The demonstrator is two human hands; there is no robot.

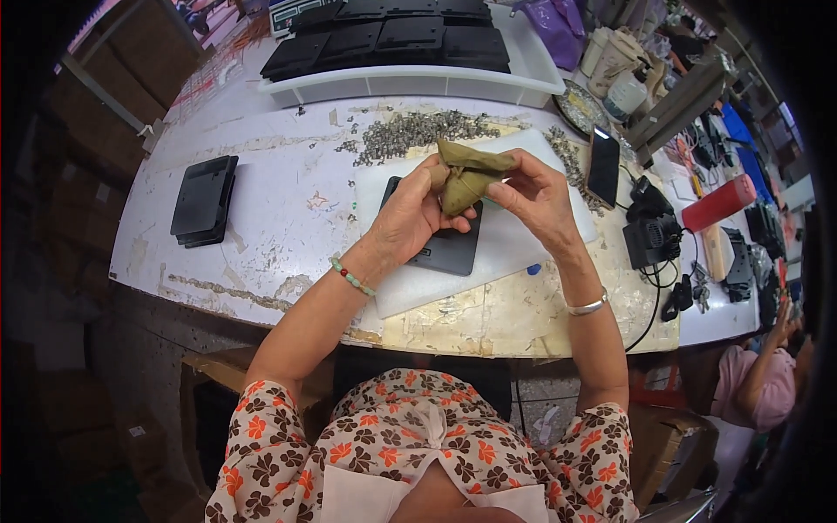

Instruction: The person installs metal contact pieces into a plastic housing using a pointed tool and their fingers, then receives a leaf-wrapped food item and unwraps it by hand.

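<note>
Both hands are raised over the middle of the table around a leaf-wrapped rice dumpling (466, 187), olive green and pointed at its lower end. My left hand (408, 212) cups it from the left, with the fingers underneath. From the right, my right hand (542, 199) pinches its upper side between thumb and fingers, where a leaf fold stands up. Below the hands a flat black plastic panel (449, 254) lies on a white foam sheet (532, 244), partly hidden by the left hand and the dumpling.
Small metal pieces (410, 132) are heaped beyond the foam sheet. A white tray (418, 83) of black panels stands at the back. More black panels (204, 200) are stacked at left. At right are a phone (602, 166), a red cylinder (719, 203) and a black cabled device (652, 240).
</note>
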